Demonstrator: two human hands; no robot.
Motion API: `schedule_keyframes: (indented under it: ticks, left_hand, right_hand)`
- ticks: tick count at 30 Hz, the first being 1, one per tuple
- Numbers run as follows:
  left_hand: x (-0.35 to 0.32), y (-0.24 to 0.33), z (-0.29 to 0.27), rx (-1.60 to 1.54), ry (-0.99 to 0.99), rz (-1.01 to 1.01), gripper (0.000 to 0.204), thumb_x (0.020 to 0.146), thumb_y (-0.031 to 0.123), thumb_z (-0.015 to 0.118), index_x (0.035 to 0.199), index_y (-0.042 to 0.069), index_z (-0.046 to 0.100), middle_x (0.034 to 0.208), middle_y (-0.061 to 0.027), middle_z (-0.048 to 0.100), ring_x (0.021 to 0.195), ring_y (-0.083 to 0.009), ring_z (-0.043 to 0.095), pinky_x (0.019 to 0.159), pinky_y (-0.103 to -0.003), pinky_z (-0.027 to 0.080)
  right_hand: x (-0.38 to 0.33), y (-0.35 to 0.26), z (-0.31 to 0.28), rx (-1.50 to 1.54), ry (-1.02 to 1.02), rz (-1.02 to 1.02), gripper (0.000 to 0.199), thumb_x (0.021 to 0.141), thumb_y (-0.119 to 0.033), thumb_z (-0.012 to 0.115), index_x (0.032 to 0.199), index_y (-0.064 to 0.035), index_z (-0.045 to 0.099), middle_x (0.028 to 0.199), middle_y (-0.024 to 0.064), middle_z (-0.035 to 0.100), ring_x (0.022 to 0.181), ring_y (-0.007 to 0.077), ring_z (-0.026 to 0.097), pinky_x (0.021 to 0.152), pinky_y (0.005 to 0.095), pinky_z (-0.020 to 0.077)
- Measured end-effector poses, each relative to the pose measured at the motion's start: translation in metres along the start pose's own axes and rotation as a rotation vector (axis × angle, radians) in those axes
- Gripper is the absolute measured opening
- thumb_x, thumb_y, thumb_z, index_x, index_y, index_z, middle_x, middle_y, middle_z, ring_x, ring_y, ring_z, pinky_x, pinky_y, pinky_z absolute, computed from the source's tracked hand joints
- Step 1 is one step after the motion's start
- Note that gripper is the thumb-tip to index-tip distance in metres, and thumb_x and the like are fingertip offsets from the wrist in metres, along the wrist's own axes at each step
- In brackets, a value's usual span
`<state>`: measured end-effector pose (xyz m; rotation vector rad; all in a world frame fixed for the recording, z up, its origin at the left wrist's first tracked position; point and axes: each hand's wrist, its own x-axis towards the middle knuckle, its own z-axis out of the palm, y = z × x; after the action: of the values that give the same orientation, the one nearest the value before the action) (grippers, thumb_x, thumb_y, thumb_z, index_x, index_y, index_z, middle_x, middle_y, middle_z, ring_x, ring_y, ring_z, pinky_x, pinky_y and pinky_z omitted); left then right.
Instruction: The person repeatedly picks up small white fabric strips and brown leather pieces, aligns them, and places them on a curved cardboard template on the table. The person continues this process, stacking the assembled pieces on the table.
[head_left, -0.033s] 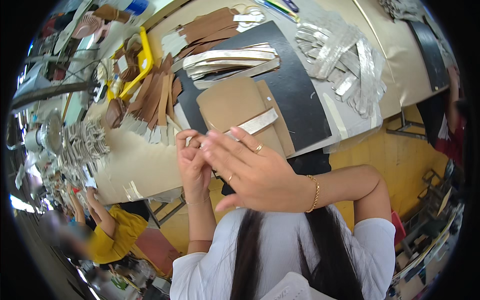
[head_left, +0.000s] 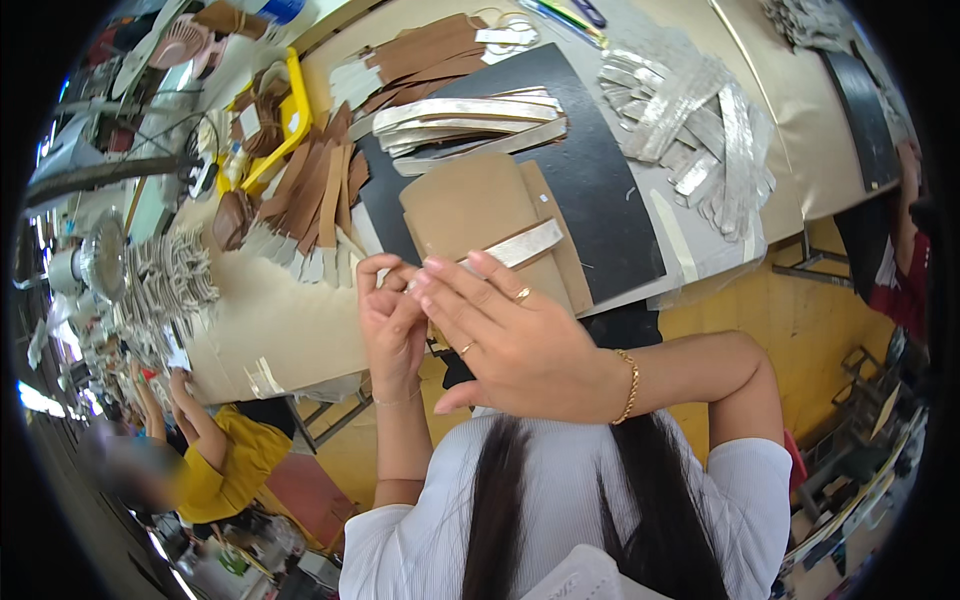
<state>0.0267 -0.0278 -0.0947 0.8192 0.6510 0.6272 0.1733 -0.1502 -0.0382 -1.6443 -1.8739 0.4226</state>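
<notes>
My right hand [head_left: 540, 330] is held flat with its fingers stretched together and the thumb apart. Its fingertips meet the curled fingers of my left hand [head_left: 390, 320]. Thumb and fingers of that left hand are drawn together; whatever may be between them is hidden. Just beyond the right fingers, a silvery strip with a brown edge [head_left: 528, 243] lies slantwise on a tan board with a rounded top [head_left: 465, 205]. The near end of the strip is covered by my fingers. Under the board is a black mat [head_left: 610, 200].
A bundle of pale strips [head_left: 465, 120] lies on the mat's far part. Silvery strips [head_left: 690, 130] are heaped at right, brown leather strips [head_left: 310, 190] at left beside a yellow tray [head_left: 292, 115]. Grey pieces [head_left: 170, 280] are stacked farther left. A yellow-clad person [head_left: 235, 465] works there.
The table and its contents sit slightly farther right in the picture. Both hands keep nearly the same pose, fingertips together.
</notes>
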Motion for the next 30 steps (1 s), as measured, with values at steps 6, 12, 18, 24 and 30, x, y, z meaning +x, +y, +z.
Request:
schedule_keyframes:
  ticks: [6, 12, 18, 24, 30]
  left_hand:
    - [0.013, -0.014, -0.015, -0.117, -0.104, -0.041, 0.045, 0.083, -0.006, 0.062, 0.116, 0.009, 0.036, 0.082, -0.0125, 0.059, 0.069, -0.0167, 0.059, 0.064, -0.027, 0.05]
    - [0.018, -0.019, -0.016, -0.14, -0.147, -0.08, 0.047, 0.082, -0.006, 0.063, 0.118, 0.01, 0.035, 0.081, -0.0117, 0.059, 0.067, -0.0157, 0.058, 0.062, -0.026, 0.049]
    - [0.015, -0.015, -0.017, -0.096, -0.12, -0.069, 0.045, 0.082, -0.004, 0.064, 0.119, 0.005, 0.039, 0.083, -0.0128, 0.061, 0.07, -0.0167, 0.061, 0.065, -0.027, 0.051]
    - [-0.015, 0.027, 0.006, 0.237, -0.097, 0.145, 0.025, 0.08, -0.007, 0.066, 0.102, -0.004, 0.056, 0.09, -0.0174, 0.066, 0.075, -0.0207, 0.066, 0.069, -0.028, 0.054]
    - [-0.015, 0.054, 0.013, 0.684, -0.321, 0.582, 0.015, 0.074, -0.001, 0.072, 0.086, -0.001, 0.062, 0.087, -0.0171, 0.067, 0.078, -0.0241, 0.066, 0.067, -0.03, 0.054]
  right_hand:
    - [-0.023, 0.039, -0.001, 0.111, 0.06, 0.073, 0.091, 0.076, -0.054, 0.06, 0.139, 0.0045, 0.031, 0.145, 0.0238, 0.031, 0.136, 0.0351, 0.029, 0.111, 0.0422, 0.0227]
    - [-0.048, 0.067, 0.032, 0.687, 0.15, 0.406, 0.091, 0.091, -0.059, 0.038, 0.146, 0.002, -0.001, 0.152, 0.0253, 0.006, 0.14, 0.0387, 0.016, 0.112, 0.0344, 0.02]
    - [-0.046, 0.076, 0.033, 1.147, 0.171, 0.536, 0.088, 0.091, -0.064, 0.025, 0.147, -0.0053, -0.008, 0.154, 0.0194, 0.005, 0.141, 0.0335, 0.015, 0.113, 0.0374, 0.0173]
    - [-0.039, 0.106, -0.002, 1.619, 0.331, 0.568, 0.077, 0.091, -0.043, 0.052, 0.148, -0.0135, 0.01, 0.141, 0.0206, 0.037, 0.124, 0.0314, 0.046, 0.1, 0.0445, 0.0408]
    - [-0.027, 0.094, -0.05, 1.626, 0.46, 0.335, 0.094, 0.075, -0.006, 0.074, 0.147, -0.0093, 0.014, 0.141, 0.0245, 0.032, 0.117, 0.0302, 0.053, 0.088, 0.0349, 0.0534]
